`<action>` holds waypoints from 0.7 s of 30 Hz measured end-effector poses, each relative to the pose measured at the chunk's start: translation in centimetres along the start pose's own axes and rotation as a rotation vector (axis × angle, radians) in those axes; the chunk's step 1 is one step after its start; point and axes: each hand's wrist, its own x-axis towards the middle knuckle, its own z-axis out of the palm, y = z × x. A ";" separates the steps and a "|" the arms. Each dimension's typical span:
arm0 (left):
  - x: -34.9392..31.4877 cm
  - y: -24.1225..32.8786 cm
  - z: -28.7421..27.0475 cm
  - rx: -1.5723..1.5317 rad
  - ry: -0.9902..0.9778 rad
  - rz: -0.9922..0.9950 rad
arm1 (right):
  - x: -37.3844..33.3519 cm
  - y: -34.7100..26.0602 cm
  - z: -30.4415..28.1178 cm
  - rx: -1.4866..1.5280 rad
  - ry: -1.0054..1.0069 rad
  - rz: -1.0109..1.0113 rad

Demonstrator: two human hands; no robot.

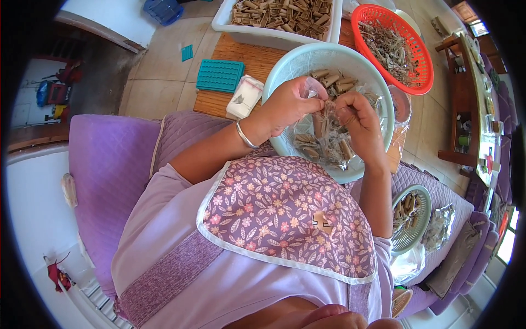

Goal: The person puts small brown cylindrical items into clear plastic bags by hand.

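Both hands meet above a pale blue-green mesh basket (350, 176). My left hand (289, 103), a silver bangle at its wrist, is closed in a pinch on a thin clear plastic wrapper (329, 116). Thumb and fingertips of my right hand (359, 122) pinch the same wrapper from the other side. Whether a piece sits inside the wrapper where the fingers meet, I cannot tell. In the basket under my hands lie tan tube-like pieces (332, 82), some loose. Others there are wrapped in clear plastic (331, 151).
Behind the basket stands a white bin (221, 23) full of tan pieces. A red basket (359, 34) holds plastic-wrapped pieces. A teal ridged tray (220, 74) and white packet (244, 97) lie left on the wooden table. Right, a small green basket (410, 242) rests on the purple sofa.
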 end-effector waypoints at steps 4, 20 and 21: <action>-0.3 0.4 -0.2 -0.011 -0.065 0.065 | -0.2 0.6 1.0 0.284 0.128 0.081; -0.4 -0.2 0.1 0.209 -0.236 0.399 | -0.3 0.6 3.0 0.591 0.377 -0.022; -0.4 -0.1 0.1 0.209 -0.238 0.399 | -0.3 0.7 3.1 0.606 0.387 -0.041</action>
